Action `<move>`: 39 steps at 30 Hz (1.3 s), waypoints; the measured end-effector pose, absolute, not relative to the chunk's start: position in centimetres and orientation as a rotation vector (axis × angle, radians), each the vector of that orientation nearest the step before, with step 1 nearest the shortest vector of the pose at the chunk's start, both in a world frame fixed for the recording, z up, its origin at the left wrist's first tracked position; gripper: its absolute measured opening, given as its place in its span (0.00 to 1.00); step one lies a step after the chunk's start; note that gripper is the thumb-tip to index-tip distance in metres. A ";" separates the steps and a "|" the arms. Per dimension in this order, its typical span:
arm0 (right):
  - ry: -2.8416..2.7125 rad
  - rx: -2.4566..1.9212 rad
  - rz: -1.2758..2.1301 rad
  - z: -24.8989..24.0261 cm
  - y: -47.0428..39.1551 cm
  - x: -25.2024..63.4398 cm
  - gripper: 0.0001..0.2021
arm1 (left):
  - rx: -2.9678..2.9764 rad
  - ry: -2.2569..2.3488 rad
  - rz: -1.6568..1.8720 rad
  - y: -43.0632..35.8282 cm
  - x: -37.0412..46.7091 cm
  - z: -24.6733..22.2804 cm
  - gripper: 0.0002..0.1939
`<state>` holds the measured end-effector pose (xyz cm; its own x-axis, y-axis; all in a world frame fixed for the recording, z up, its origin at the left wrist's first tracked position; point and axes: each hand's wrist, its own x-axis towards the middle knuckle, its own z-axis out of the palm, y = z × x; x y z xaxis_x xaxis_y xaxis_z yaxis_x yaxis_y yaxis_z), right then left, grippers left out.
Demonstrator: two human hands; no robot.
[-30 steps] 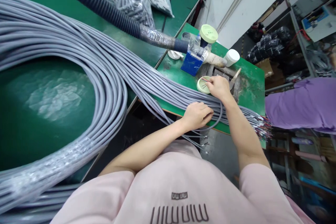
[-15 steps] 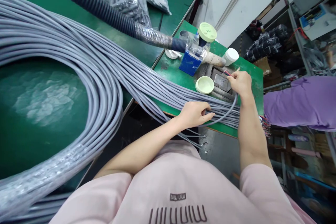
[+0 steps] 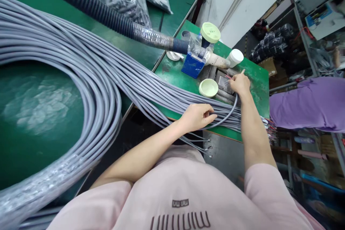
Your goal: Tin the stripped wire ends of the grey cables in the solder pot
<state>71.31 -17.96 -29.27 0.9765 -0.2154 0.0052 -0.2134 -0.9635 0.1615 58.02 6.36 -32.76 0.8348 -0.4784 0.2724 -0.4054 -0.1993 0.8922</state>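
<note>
My right hand (image 3: 241, 83) is closed around the end of a grey cable (image 3: 232, 110), just above a metal pot with a shiny square surface (image 3: 223, 83). Thin coloured wires (image 3: 228, 77) stick out past my fingertips over that surface. The cable curves down from this hand and passes beneath my left hand (image 3: 198, 116). That left hand rests over a thick bundle of grey cables (image 3: 164, 91), fingers loosely curled, thumb apart from the forefinger. Its fingertips are partly hidden. Beside the pot stands a pale green round dish (image 3: 208, 88).
A ribbed hose (image 3: 113, 19) ends in a nozzle at the pot, beside a blue block (image 3: 193, 65). A white tub (image 3: 235, 58) and a lidded container (image 3: 210, 33) stand behind. Coiled cables (image 3: 99, 93) cover the left table. A person in a purple top (image 3: 309, 102) is at right.
The view has shifted slightly. My right hand has tilted a little, and the wire ends point more to the left over the shiny surface. My left hand stays on the bundle.
</note>
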 end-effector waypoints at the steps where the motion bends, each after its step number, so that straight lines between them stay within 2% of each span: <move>1: -0.330 2.961 -0.027 -29.3 -18.0 71.3 0.15 | 1.820 -0.675 -0.076 6.4 58.0 -32.8 0.08; 32: -0.346 2.972 -0.043 -29.9 -18.1 71.9 0.15 | 1.830 -0.679 -0.077 6.4 58.1 -32.5 0.08; 35: -0.347 3.067 0.041 -29.5 -18.7 71.5 0.12 | 1.834 -0.680 -0.075 6.4 58.1 -32.5 0.08; 39: -0.242 3.461 0.362 -27.7 -18.0 67.9 0.11 | 1.859 -0.685 -0.065 6.4 58.0 -32.6 0.08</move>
